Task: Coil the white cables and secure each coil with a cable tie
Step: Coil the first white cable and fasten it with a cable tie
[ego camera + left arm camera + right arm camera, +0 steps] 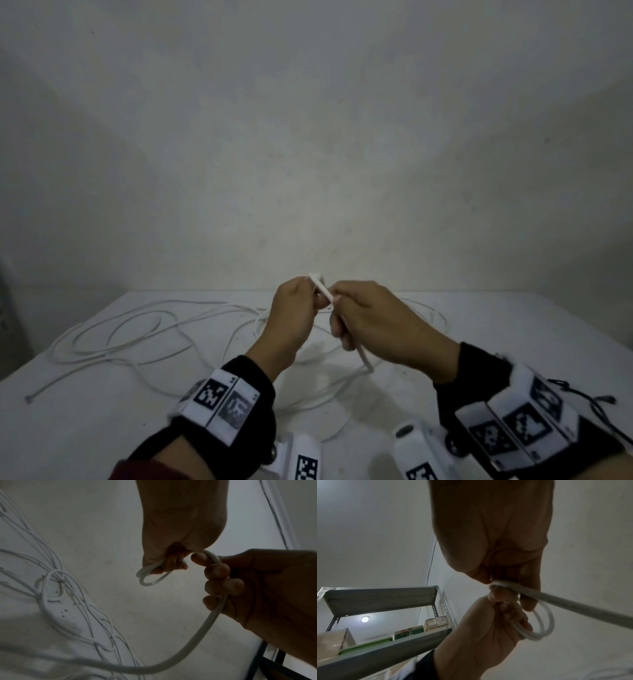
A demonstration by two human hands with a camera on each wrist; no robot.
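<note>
A white cable runs taut between my two hands above the table. My left hand grips a small coil of about two loops, which hangs out under its curled fingers. The same coil shows in the right wrist view. My right hand is closed round the cable just beside the left hand. The cable passes through its curled fingers. It leaves the bottom of the fist and sweeps down to the table.
Loose white cable lies in wide tangled loops across the white table, with one end near the left edge. A plain wall stands behind. A metal shelf with boxes is off to the left.
</note>
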